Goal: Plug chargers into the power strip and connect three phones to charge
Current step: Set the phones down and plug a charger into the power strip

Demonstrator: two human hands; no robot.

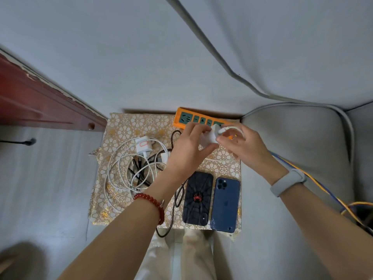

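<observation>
An orange power strip with a green socket face lies at the far edge of a small table covered in a gold flower-pattern cloth. My left hand grips a white charger block just in front of the strip. My right hand pinches a white cable plug at the block's end. A second white charger sits among tangled white and black braided cables at the left. A black spider-design phone and a blue phone lie face down at the near edge.
A grey cushioned seat stands to the right, with orange and blue wires trailing along it. A dark red wooden door edge is at the left. A black braided cable hangs over the table's near edge.
</observation>
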